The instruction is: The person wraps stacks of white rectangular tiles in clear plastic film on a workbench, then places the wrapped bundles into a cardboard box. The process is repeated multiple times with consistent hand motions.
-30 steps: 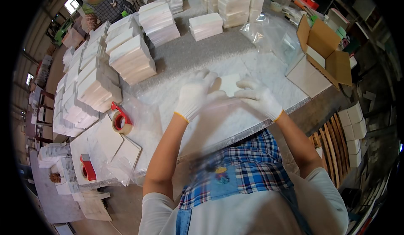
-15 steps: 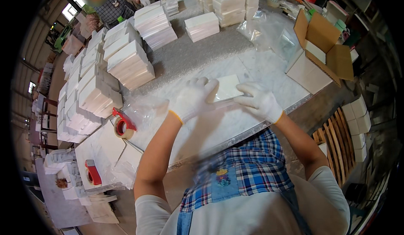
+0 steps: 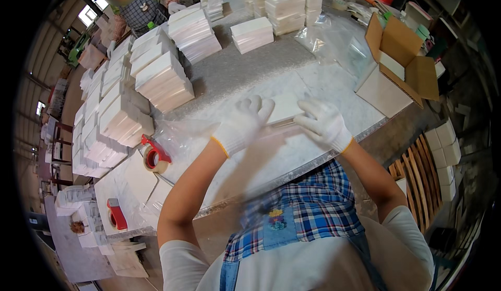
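Observation:
A small white rectangular tile [image 3: 285, 108] lies flat on the pale marble tabletop in front of me; it looks like one of a thin pile, and its near edge shows a step. My left hand [image 3: 241, 123], in a white knit glove, presses against the tile's left end with its fingers extended. At the opposite end, my right hand [image 3: 323, 122], gloved the same way, holds the tile's edge between thumb and fingers. The tile's ends are partly hidden by the gloves. Left of my left hand is crumpled clear plastic film [image 3: 182, 134].
Tall stacks of white tiles [image 3: 163, 80] line the left and far side. Red tape dispensers [image 3: 155, 155] rest at the left. An open cardboard box [image 3: 386, 85] stands right, beside clear plastic bags [image 3: 334, 40]. Beyond the stacks a person [image 3: 138, 7] stands. A slatted wooden pallet [image 3: 417, 179] is lower right.
My left hand's fingers have straightened and its forearm has swung slightly left. My right hand has shifted slightly at the tile's end. The person across has moved and leans differently.

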Action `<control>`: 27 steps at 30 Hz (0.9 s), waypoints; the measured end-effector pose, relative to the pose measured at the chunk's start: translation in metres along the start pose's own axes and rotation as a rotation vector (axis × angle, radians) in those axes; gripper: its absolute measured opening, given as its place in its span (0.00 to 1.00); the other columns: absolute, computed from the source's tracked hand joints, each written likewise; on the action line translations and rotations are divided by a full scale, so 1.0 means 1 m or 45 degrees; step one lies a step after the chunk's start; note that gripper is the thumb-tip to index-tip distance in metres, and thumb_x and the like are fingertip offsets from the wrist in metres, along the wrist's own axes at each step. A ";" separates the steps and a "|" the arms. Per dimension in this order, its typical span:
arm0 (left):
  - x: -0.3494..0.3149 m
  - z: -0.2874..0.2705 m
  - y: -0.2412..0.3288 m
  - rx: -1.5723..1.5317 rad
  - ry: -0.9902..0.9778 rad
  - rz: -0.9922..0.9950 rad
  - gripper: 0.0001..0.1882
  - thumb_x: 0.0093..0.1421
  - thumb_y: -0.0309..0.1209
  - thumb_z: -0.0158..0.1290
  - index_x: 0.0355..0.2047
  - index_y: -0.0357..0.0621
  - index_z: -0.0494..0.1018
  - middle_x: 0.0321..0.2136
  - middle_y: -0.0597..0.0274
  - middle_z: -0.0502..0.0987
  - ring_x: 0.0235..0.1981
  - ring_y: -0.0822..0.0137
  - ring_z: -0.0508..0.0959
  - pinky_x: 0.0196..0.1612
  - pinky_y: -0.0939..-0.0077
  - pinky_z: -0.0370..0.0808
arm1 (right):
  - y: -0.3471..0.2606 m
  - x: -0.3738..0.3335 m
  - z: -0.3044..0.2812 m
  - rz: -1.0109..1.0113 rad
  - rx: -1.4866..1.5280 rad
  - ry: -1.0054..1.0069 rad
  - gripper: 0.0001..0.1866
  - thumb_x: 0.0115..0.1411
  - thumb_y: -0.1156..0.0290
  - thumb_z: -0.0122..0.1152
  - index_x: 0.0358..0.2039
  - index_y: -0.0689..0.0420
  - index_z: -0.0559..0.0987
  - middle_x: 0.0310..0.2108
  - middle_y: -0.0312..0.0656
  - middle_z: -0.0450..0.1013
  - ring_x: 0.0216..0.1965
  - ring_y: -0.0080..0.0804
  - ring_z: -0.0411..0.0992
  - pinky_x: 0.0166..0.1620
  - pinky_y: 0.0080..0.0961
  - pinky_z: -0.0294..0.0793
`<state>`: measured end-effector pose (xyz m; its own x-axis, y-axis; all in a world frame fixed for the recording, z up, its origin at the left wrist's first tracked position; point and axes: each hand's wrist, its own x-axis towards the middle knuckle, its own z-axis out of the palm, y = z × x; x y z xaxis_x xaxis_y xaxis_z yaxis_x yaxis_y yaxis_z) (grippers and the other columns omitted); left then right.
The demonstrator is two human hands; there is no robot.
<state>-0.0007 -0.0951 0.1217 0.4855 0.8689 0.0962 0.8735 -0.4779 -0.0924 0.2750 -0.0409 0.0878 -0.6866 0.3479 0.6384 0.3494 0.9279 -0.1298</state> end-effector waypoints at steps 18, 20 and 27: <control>-0.009 0.013 -0.004 -0.572 0.243 -0.244 0.31 0.66 0.48 0.54 0.61 0.36 0.71 0.59 0.35 0.72 0.59 0.42 0.73 0.60 0.51 0.69 | 0.014 0.011 0.059 1.320 0.534 -0.303 0.45 0.68 0.37 0.50 0.70 0.63 0.65 0.66 0.59 0.68 0.64 0.48 0.71 0.61 0.35 0.73; -0.012 0.022 0.002 -0.818 0.390 -0.747 0.33 0.66 0.52 0.55 0.57 0.33 0.76 0.56 0.34 0.76 0.57 0.46 0.76 0.58 0.55 0.71 | 0.008 0.024 0.058 1.412 0.719 -0.404 0.47 0.68 0.35 0.49 0.70 0.65 0.64 0.66 0.58 0.68 0.65 0.46 0.70 0.62 0.33 0.71; -0.018 -0.008 -0.004 -1.177 -0.167 -0.878 0.32 0.65 0.54 0.54 0.49 0.34 0.82 0.45 0.46 0.83 0.46 0.55 0.82 0.49 0.61 0.76 | 0.000 0.025 0.045 1.461 1.356 -0.251 0.40 0.68 0.47 0.59 0.68 0.68 0.66 0.62 0.52 0.72 0.61 0.37 0.71 0.63 0.29 0.69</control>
<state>-0.0124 -0.1095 0.1283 -0.0631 0.9624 -0.2641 0.6696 0.2370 0.7039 0.2288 -0.0259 0.0698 -0.4806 0.8361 -0.2647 0.1890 -0.1960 -0.9622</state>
